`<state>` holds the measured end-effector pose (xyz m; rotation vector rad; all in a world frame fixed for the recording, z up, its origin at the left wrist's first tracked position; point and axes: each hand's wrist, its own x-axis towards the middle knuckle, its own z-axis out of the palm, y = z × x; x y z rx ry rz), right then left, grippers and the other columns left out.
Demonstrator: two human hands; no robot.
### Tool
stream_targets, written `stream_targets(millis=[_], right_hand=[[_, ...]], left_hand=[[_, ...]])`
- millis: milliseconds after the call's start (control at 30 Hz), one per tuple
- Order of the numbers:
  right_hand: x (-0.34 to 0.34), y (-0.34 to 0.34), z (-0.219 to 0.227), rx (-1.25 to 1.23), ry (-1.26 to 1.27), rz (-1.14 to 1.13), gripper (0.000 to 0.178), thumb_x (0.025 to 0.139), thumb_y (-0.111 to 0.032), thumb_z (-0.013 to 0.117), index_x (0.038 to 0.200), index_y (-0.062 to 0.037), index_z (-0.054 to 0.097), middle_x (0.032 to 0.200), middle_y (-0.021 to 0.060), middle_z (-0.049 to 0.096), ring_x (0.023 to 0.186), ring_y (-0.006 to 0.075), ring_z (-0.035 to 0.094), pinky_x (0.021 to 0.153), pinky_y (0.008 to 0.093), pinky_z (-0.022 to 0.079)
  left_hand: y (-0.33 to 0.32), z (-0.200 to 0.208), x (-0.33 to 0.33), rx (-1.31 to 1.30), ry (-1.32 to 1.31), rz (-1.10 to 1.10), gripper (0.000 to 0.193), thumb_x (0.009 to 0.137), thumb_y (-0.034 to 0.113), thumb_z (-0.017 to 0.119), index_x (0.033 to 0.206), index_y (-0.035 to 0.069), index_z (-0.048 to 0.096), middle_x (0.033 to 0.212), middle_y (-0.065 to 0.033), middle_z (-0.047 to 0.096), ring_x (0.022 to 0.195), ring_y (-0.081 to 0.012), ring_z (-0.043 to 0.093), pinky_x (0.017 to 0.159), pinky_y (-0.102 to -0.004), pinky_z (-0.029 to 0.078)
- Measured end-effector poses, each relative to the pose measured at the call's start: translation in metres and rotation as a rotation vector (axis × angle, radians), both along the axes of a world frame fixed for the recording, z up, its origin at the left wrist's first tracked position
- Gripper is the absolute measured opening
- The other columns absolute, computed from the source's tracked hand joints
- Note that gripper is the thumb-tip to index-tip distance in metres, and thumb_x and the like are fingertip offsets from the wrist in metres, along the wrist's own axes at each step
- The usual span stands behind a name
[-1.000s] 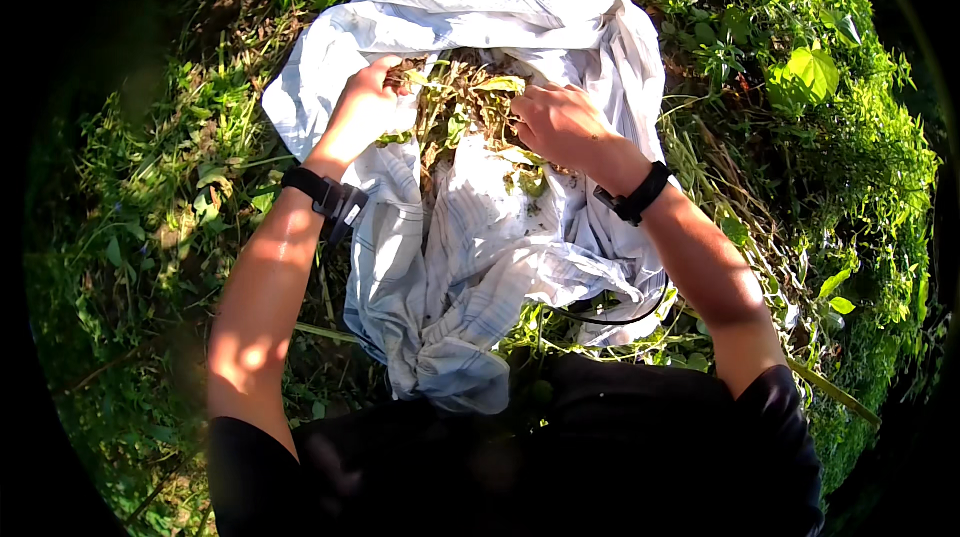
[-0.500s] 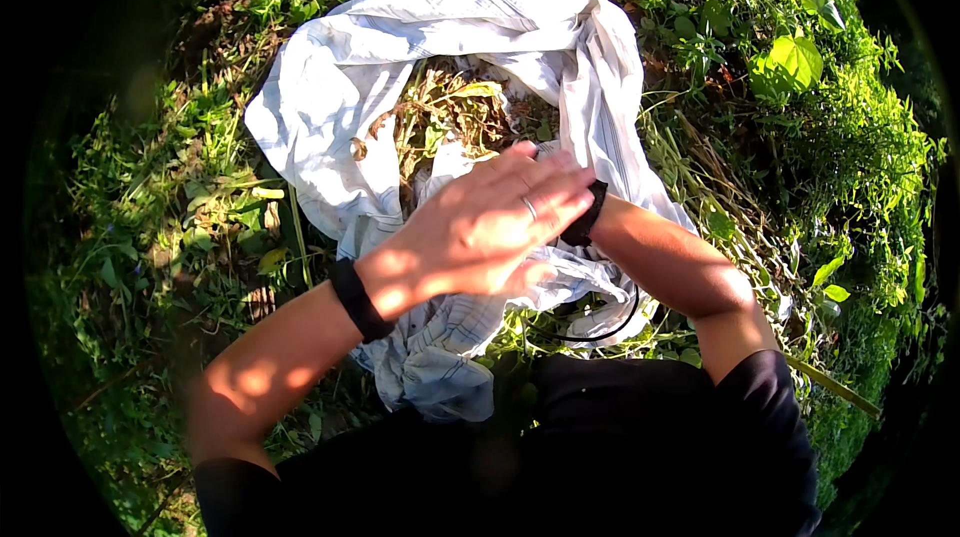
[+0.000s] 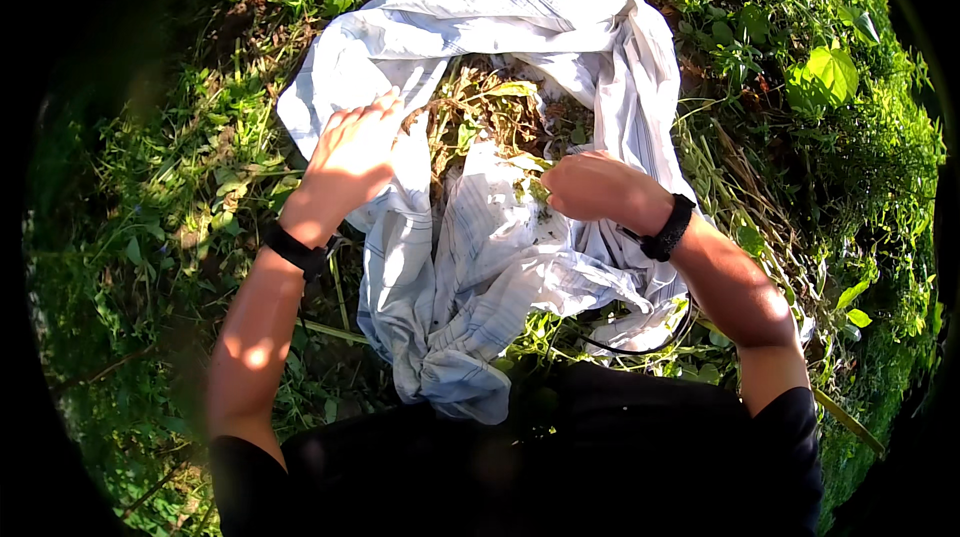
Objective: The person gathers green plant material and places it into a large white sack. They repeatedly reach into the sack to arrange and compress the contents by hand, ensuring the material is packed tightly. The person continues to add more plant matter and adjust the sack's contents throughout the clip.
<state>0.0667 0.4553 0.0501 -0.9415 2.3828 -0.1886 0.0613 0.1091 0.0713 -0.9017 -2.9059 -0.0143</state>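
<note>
A white cloth with thin blue stripes (image 3: 500,17) lies on the ground, bunched up like a ring. Dried brown and yellow leaves (image 3: 485,117) fill its middle. My left hand (image 3: 350,152) is over the cloth's left fold, fingers stretched out and nothing seen in them. On the other side, my right hand (image 3: 605,187) is closed above the inner right part of the cloth, close to small leaf bits. Its curled fingers hide whatever they hold, if anything. Each wrist wears a black band.
Green plants (image 3: 830,77) and grass surround the cloth. Dry stalks (image 3: 745,187) lie along its right side. A thin black cord (image 3: 645,349) curves by the cloth's near right corner, and my dark clothing fills the lower edge.
My hands were together, the left over the right, above the cloth. They have come apart: the left moved to the left fold, the right closed over the cloth's inner right part.
</note>
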Motion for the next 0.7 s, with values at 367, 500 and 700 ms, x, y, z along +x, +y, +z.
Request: stream_targets(millis=[367,500,700], right_hand=[[-0.006,0.006,-0.008,-0.044,0.025,0.007,0.021,0.088,-0.019,0.059,0.087,-0.0010,0.069,0.085,0.0218,0.071,0.088,0.0413,0.070,0.083,0.0528,0.053],[-0.011,0.003,-0.012,0.011,0.018,-0.005,0.020,0.089,-0.019,0.059,0.087,-0.0017,0.069,0.084,0.0215,0.071,0.087,0.0412,0.070,0.081,0.0530,0.054],[-0.019,-0.010,-0.029,-0.084,0.140,-0.001,0.020,0.091,-0.023,0.060,0.093,-0.0033,0.066,0.084,0.0193,0.071,0.084,0.0406,0.070,0.077,0.0522,0.054]], left_hand=[[-0.009,-0.039,0.010,-0.082,-0.037,0.064,0.052,0.097,0.017,0.052,0.145,-0.002,0.050,0.157,-0.0141,0.046,0.148,-0.0345,0.038,0.121,-0.0547,0.029],[-0.012,-0.050,0.008,-0.142,0.034,0.017,0.051,0.101,0.021,0.049,0.145,-0.003,0.049,0.156,-0.0155,0.047,0.149,-0.0339,0.037,0.123,-0.0569,0.024],[-0.009,-0.065,-0.003,-0.015,-0.131,0.139,0.058,0.101,0.025,0.049,0.152,-0.004,0.040,0.154,-0.0218,0.048,0.148,-0.0354,0.038,0.124,-0.0549,0.023]])
